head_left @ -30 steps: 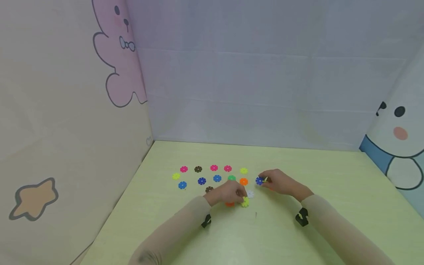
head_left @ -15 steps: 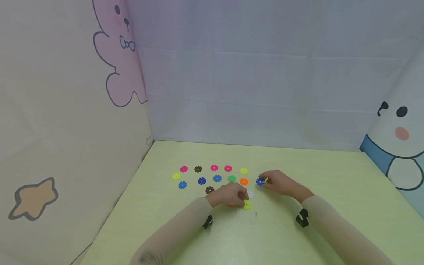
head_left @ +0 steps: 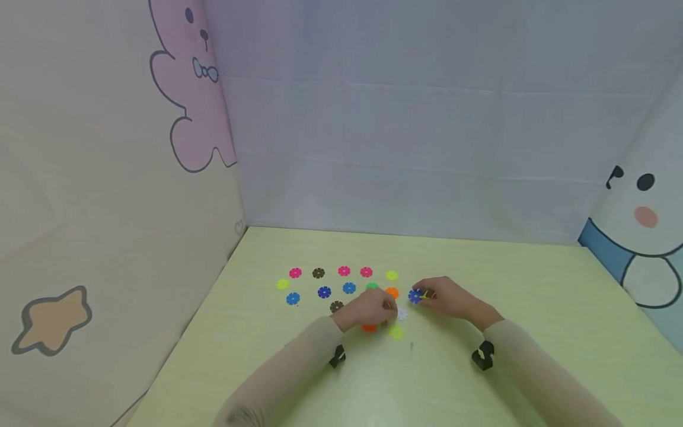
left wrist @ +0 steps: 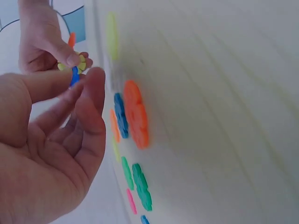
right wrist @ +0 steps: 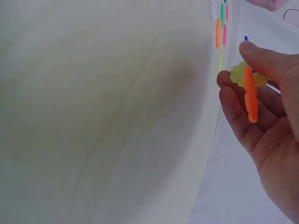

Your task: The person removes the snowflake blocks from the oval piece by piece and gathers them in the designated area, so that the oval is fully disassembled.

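My right hand (head_left: 448, 296) pinches a small joined piece of notched plastic snowflake discs over the table. In the right wrist view, a yellow disc (right wrist: 237, 75) sits between thumb and fingers, with an orange disc (right wrist: 251, 98) slotted across it. The blue disc (head_left: 414, 296) of this piece points toward my left hand. Bent, loose fingers with nothing held show on my left hand (head_left: 368, 306), which hovers over the near discs. Close to its fingertips lies a white disc (head_left: 402, 313); a loose yellow disc (head_left: 396, 333) lies flat just nearer me, and an orange-red disc (head_left: 369, 328) below the hand.
Several loose discs lie in rough rows to the left, among them a pink disc (head_left: 296, 273), a brown disc (head_left: 318, 273) and a light blue disc (head_left: 293, 298). Printed cloth walls (head_left: 427, 148) enclose the pale table (head_left: 533, 284) at the back and sides.
My left hand has let go of the yellow disc, which now lies on the table, and has drawn slightly back from it. My right hand, with the joined discs, has shifted slightly left.
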Tool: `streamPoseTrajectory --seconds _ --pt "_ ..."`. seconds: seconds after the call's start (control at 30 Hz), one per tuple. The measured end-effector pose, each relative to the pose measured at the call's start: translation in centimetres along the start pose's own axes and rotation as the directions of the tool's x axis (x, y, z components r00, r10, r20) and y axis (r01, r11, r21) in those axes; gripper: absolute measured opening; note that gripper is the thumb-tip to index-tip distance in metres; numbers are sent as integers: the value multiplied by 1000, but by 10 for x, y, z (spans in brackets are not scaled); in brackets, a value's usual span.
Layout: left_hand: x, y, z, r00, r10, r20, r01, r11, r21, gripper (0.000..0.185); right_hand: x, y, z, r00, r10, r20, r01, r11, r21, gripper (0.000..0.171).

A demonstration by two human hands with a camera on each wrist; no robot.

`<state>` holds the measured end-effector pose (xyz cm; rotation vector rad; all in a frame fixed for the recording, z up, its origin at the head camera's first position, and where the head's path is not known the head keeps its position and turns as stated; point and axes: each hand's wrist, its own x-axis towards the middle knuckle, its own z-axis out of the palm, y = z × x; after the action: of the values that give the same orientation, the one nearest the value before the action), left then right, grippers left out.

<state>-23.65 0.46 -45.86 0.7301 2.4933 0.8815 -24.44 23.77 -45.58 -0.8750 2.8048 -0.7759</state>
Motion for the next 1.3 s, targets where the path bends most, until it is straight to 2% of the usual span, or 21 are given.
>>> streamPoseTrajectory --seconds 0.07,0.13,0.3,0.43,0.53,1.0,1.3 --pt "3 1 1 998 -35 -47 31 997 -75 14 0 -1 1 1000 -7 -9 7 1000 4 29" --pt "5 3 0 993 -85 -81 70 983 -170 17 1 -3 2 1000 -16 -13 16 1000 5 29" --pt "10 6 -1 977 -188 -95 138 910 -390 23 1 -8 3 999 -47 -16 48 998 29 28" --pt "12 6 -1 978 -191 -78 128 860 -494 24 2 -13 4 997 -66 -26 67 997 40 27" --pt "13 4 0 979 -183 -84 112 842 -527 23 3 -15 5 997 -74 -31 75 996 37 27" --pt "15 3 4 971 -216 -103 133 846 -516 17 5 -27 9 995 -100 -16 101 994 37 27" --pt "15 1 2 962 -236 -141 119 819 -561 15 3 -25 9 996 -78 -38 77 997 -26 32"
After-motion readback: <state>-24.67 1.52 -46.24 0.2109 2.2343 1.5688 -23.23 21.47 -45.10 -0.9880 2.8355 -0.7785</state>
